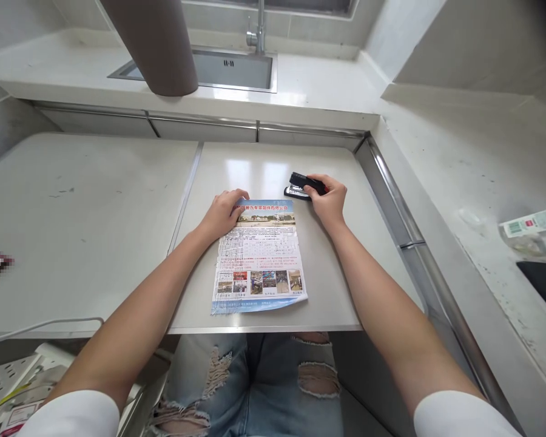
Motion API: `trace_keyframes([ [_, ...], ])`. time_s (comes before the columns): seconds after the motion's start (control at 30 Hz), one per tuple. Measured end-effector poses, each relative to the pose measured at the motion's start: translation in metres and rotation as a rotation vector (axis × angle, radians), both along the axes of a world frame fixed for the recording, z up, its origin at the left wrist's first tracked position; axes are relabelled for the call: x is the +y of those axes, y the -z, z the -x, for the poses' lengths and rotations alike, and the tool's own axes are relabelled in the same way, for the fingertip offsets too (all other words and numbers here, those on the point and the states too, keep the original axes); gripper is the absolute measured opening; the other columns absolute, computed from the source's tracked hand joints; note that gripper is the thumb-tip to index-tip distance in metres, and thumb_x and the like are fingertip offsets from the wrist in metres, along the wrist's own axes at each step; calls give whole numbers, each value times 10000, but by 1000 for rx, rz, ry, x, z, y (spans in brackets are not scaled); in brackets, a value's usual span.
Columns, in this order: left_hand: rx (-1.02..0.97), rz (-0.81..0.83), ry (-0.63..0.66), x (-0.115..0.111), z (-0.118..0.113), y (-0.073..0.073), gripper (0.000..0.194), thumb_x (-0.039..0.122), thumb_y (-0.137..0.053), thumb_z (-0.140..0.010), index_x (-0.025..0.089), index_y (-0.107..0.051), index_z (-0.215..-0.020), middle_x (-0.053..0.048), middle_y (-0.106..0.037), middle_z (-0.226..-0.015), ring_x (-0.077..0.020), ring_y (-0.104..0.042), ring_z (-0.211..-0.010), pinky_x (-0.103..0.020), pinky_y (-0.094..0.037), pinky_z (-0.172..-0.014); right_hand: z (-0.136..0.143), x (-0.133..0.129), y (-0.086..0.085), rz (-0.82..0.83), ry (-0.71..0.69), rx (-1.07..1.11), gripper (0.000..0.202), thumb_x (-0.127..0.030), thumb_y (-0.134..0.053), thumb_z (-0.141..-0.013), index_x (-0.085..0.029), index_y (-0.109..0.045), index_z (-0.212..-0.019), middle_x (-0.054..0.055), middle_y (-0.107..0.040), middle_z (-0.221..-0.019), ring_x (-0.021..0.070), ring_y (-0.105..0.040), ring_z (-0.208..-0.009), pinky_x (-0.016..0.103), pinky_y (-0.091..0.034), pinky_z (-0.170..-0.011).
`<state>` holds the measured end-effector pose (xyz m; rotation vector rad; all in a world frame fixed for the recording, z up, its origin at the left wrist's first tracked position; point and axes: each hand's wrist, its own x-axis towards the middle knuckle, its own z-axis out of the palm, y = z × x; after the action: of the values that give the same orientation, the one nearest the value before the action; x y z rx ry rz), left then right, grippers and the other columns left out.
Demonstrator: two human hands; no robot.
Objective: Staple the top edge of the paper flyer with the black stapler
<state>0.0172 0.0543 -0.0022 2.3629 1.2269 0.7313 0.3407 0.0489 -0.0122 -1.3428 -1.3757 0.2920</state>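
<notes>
A printed flyer (pixel 273 246) with a blue top and bottom and several small photos lies flat on the white folding table (pixel 341 279). At its upper left corner, my left hand (pixel 222 213) rests on the paper, thumb on the sheet and fingers curled at its edge. Just beyond the flyer's upper right corner is a black stapler (pixel 300 182), jaws facing left. My right hand (pixel 328 197) is wrapped around the stapler's rear end. The stapler is apart from the paper.
Behind the table runs a white counter with a steel sink (pixel 236 67) and a faucet (pixel 257 36). A brown column (pixel 157 48) stands before the sink. On the right ledge lies a green-and-white package (pixel 534 224). A white cable (pixel 50 323) crosses the table's left front edge.
</notes>
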Motion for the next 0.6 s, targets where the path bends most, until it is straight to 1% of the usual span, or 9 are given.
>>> trace_keyframes([
  [0.17, -151, -33, -123, 0, 3, -4, 250, 179, -508, -987, 253, -711, -1115, -86, -748, -1116, -324, -644, -1093, -503, -531, -989, -3, 3, 7, 38, -23, -40, 259, -263, -737, -816, -204, -833, -1050, 92, -840, -1065, 305, -769, -1028, 469, -595, -939],
  [0.23, -172, -45, -162, 2, 4, -3, 249, 181, -513, -982, 253, -727, -1087, -85, -746, -1083, -321, -639, -1069, -496, -530, -977, -4, 5, 10, 25, -62, -61, 291, -255, -700, -834, -207, -834, -1089, 93, -833, -1102, 298, -767, -1059, 472, -591, -980],
  [0.33, -179, -67, -212, 4, 6, 0, 257, 175, -521, -972, 255, -752, -1051, -79, -745, -1038, -314, -642, -1010, -494, -523, -963, -3, 6, 11, -5, -134, -123, 383, -240, -625, -875, -224, -827, -1199, 85, -814, -1157, 283, -756, -1105, 479, -561, -1058],
  [0.4, -188, -79, -234, 6, 7, 2, 258, 177, -528, -966, 253, -765, -1036, -79, -750, -1031, -313, -648, -996, -492, -524, -949, -1, 5, 10, -3, -173, -167, 417, -235, -590, -891, -234, -822, -1238, 80, -802, -1157, 280, -747, -1104, 479, -546, -1065],
  [0.5, -188, -77, -244, 7, 7, 4, 265, 180, -534, -957, 245, -778, -1038, -82, -758, -1025, -312, -654, -991, -491, -531, -937, 3, 1, 4, 8, -206, -229, 402, -219, -547, -917, -229, -824, -1208, 83, -790, -1148, 276, -735, -1097, 456, -530, -1046],
  [0.6, -179, -56, -236, 8, 8, 5, 273, 169, -543, -935, 245, -785, -1037, -83, -774, -1038, -311, -664, -1003, -493, -540, -947, 10, -5, -2, 35, -197, -335, 353, -273, -513, -1011, -233, -832, -1156, 84, -783, -1103, 267, -722, -1063, 442, -489, -1041],
])
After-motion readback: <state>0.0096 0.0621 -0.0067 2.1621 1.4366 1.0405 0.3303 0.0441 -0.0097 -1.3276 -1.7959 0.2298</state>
